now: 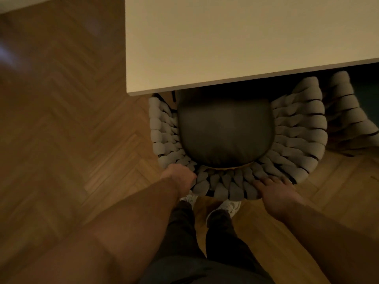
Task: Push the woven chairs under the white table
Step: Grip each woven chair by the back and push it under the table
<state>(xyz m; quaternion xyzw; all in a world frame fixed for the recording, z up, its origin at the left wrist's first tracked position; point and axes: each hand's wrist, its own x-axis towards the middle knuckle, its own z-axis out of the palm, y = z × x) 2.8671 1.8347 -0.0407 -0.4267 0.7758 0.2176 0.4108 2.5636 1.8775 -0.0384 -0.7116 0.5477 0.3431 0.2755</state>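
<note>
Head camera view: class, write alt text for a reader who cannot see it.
Seen from above, the left hand and right hand rest on the curved back of a woven chair, its dark seat cushion partly under the white table. A second woven chair shows at the right edge, on a herringbone wood floor.
</note>
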